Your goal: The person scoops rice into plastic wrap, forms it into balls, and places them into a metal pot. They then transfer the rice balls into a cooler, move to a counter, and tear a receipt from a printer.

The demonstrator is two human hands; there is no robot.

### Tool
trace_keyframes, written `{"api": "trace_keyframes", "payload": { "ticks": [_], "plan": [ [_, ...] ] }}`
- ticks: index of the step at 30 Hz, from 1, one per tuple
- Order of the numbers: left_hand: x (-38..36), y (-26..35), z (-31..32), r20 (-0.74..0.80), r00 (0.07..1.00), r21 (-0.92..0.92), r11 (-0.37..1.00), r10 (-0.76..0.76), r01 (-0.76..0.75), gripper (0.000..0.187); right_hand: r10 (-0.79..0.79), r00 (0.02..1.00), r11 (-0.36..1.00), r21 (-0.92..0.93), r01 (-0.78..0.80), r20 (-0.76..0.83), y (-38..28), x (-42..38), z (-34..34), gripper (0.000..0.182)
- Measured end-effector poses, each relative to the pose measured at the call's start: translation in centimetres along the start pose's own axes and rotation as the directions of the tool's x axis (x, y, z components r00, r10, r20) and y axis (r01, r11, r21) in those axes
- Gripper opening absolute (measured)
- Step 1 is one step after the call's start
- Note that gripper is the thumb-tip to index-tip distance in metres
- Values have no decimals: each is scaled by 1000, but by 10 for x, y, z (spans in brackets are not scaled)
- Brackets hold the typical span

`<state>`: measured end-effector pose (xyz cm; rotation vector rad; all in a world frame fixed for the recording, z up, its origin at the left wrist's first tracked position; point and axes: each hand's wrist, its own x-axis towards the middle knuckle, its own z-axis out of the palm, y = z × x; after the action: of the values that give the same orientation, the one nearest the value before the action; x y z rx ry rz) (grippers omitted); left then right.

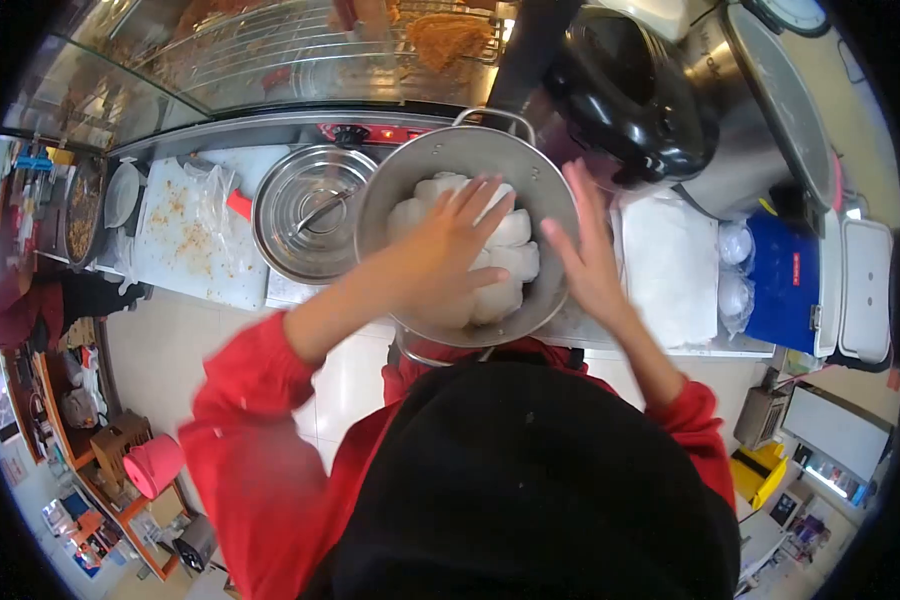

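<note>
A deep steel pot [390, 180] with loop handles stands at the counter's front edge. Soft white rounded lumps [510, 262] lie packed together inside it. Over these lumps my left hand [450, 240] is spread palm down, fingers apart, and it hides several of them. My right hand [592, 262] is at the pot's right side, overlapping the rim in this view; its thumb stands away from the straight fingers and nothing is in it.
Left of the pot are a steel bowl [275, 235] with a utensil inside and a crumb-strewn white cutting board [170, 235]. White sheets [670, 270], a blue box [785, 285] and a black-lidded cooker [640, 100] are on the right. Another person [20, 310] is at far left.
</note>
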<state>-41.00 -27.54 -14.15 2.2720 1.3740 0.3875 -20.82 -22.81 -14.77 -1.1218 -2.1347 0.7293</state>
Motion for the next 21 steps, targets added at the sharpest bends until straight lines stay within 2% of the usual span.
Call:
{"api": "trace_keyframes", "payload": {
  "ticks": [1, 2, 4, 5, 6, 7, 9, 10, 12, 13, 14, 16, 17, 18, 19, 20, 21],
  "plan": [
    [8, -4, 19, 25, 997, 110, 991, 75, -78, 81, 171, 984, 927, 347, -143, -52, 12, -11, 14, 46],
    [10, -9, 35, 110, 992, 144, 986, 69, -84, 89, 337, 940, 721, 655, -228, -44, 18, -15, 22, 43],
    [14, -27, 67, 270, 962, 212, 972, 43, -103, 104, 354, 934, 704, 669, -238, -40, 10, -15, 22, 43],
    [10, -40, 86, 188, 975, 221, 962, 118, -159, 114, 364, 931, 695, 675, -247, -35, 6, -17, 22, 43],
    [14, -38, 84, 230, 969, 250, 956, 93, -152, 115, 435, 900, 634, 719, -285, -27, 11, -22, 30, 43],
    [18, -34, 81, 279, 958, 277, 949, 70, -150, 117, 378, 925, 705, 662, -253, -48, 12, -25, 29, 44],
    [29, -21, 67, 400, 916, 303, 941, 17, -150, 119, 354, 934, 688, 690, -225, -48, 7, -26, 26, 46],
    [36, -10, 54, 479, 875, 328, 938, -66, -109, 119, 348, 937, 676, 702, -223, -38, 4, -26, 23, 46],
    [52, 8, 38, 631, 747, 388, 919, -210, -69, 117, 269, 962, 749, 638, -179, -46, 9, -38, 23, 47],
    [46, -3, 48, 589, 801, 306, 947, -107, -99, 114, 247, 968, 795, 580, -176, -45, 6, -48, 16, 44],
    [36, -21, 57, 540, 842, 214, 966, 7, -145, 112, 235, 971, 840, 512, -178, -48, 2, -60, -1, 41],
    [31, -36, 61, 574, 817, 307, 938, -49, -160, 104, 153, 988, 927, 350, -132, -34, 13, -82, -68, 35],
    [46, -6, 31, 677, 713, 290, 957, -183, -30, 96, 104, 994, 960, 263, -96, -16, 24, -94, -104, 32],
    [55, 19, 9, 671, 697, 267, 959, -251, 88, 87, 128, 983, 972, 214, -98, -132, 44, -108, -141, 24],
    [68, 61, -18, 623, 705, 263, 940, -338, 218, 73, 238, 945, 960, 205, -193, -224, 60, -124, -185, 22],
    [66, 90, -32, 423, 835, 190, 936, -351, 297, 59, 323, 869, 946, 156, -285, -375, 78, -141, -229, 20],
    [70, 125, -43, 301, 898, 107, 947, -322, 304, 54, 262, 815, 940, -56, -338, -516, 100, -158, -275, 17]
  ]
}}
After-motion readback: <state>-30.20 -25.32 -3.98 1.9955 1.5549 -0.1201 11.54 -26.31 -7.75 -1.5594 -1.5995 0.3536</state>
